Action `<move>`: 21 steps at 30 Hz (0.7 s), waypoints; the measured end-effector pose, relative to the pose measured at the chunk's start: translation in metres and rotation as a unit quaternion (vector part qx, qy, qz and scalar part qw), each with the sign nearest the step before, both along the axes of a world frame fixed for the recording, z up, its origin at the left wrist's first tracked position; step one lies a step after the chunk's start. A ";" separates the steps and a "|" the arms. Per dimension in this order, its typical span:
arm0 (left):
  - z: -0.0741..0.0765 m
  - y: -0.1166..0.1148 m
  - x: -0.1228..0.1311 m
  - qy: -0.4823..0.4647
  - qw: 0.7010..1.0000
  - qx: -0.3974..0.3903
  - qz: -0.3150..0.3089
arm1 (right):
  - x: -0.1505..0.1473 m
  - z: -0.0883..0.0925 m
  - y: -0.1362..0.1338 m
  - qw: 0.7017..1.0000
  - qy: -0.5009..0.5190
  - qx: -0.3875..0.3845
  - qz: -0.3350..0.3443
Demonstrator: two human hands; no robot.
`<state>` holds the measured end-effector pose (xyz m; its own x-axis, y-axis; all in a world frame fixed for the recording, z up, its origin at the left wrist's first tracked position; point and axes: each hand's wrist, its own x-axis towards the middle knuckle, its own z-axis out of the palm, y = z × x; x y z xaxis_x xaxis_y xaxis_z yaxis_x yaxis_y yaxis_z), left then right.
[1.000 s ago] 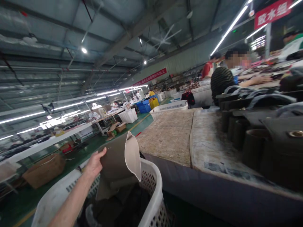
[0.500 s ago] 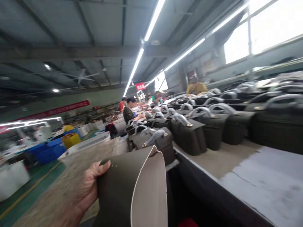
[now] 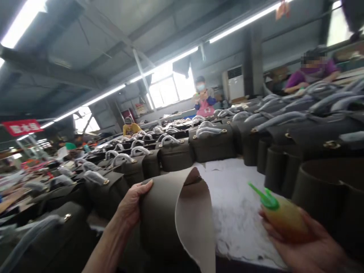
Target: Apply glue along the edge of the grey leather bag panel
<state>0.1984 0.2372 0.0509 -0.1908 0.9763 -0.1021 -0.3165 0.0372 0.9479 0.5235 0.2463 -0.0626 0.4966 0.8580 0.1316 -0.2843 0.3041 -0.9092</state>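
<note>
My left hand (image 3: 132,204) grips a dark olive bag panel (image 3: 162,212) by its left side, thumb on the outer face. The panel curves over, and its pale lining side faces right. At the lower right, my right hand (image 3: 309,239) is wrapped round a squeeze bottle (image 3: 287,218) of amber liquid with a green nozzle cap, the nozzle pointing up and left. A gap separates bottle and panel. Below both lies a white, stained table surface (image 3: 236,197).
Dark handbags (image 3: 212,142) with wrapped handles stand in rows across the table. An open-topped dark bag body (image 3: 321,178) stands close to my right hand. Beyond the bags are co-workers in purple (image 3: 331,70), pink (image 3: 205,108) and yellow (image 3: 131,129).
My view has swung right, from the aisle to the table of bags. The left hand still holds the panel. My right hand has come into view with the bottle.
</note>
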 end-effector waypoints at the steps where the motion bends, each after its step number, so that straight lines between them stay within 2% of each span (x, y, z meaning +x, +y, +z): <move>1: -0.015 0.012 0.003 -0.002 1.000 -0.016 -0.008 | -0.003 0.002 -0.004 0.986 0.155 -0.061 0.000; 2: -0.029 0.022 0.005 -0.005 0.999 -0.036 -0.014 | -0.005 0.002 -0.008 0.964 0.248 -0.091 0.010; 3: -0.042 0.031 0.007 -0.009 0.998 -0.058 -0.019 | -0.006 0.000 -0.012 0.952 0.291 -0.095 0.020; 5: -0.064 0.042 0.011 -0.017 0.995 -0.101 -0.018 | -0.006 -0.008 -0.017 0.969 0.236 -0.063 0.043; 8: -0.084 0.049 0.014 -0.023 0.991 -0.131 -0.003 | 0.000 -0.017 -0.018 0.994 0.093 -0.045 0.035; 12: -0.095 0.050 0.016 -0.004 0.989 -0.148 0.005 | 0.008 -0.005 -0.005 0.993 -0.093 -0.055 -0.042; 14: -0.096 0.050 0.016 -0.001 0.986 -0.165 0.015 | 0.009 0.007 0.003 0.970 -0.226 -0.052 -0.077; 16: -0.097 0.051 0.016 -0.001 0.985 -0.173 -0.006 | 0.007 0.018 0.010 0.935 -0.331 -0.029 -0.121; 19: -0.098 0.051 0.015 -0.001 0.984 -0.169 -0.056 | 0.000 0.026 0.019 0.906 -0.398 0.018 -0.144; 21: -0.099 0.052 0.014 0.001 0.985 -0.169 -0.044 | -0.004 0.027 0.025 0.893 -0.425 0.034 -0.142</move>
